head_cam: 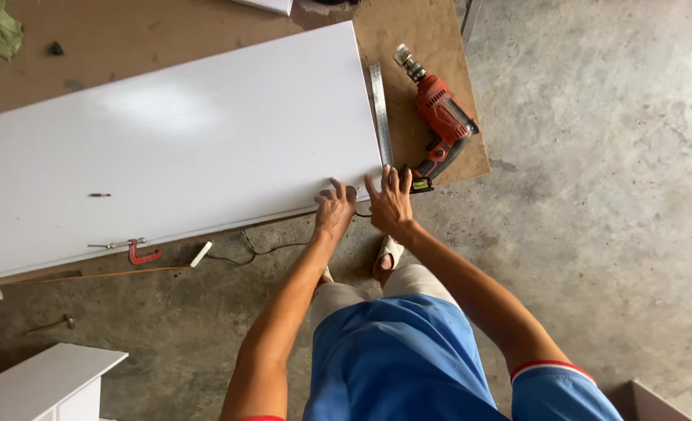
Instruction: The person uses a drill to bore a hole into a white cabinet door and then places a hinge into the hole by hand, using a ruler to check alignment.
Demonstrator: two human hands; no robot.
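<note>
Lying flat across the brown workbench (pixel 432 31), the white panel (pixel 174 148) has both hands at its near corner: left hand (pixel 335 210) and right hand (pixel 390 201) spread open, gripping nothing, seemingly steadying it. Just beyond the right hand lie a steel ruler (pixel 380 113) and red drill (pixel 439 117); the fingertips' contact is unclear.
</note>
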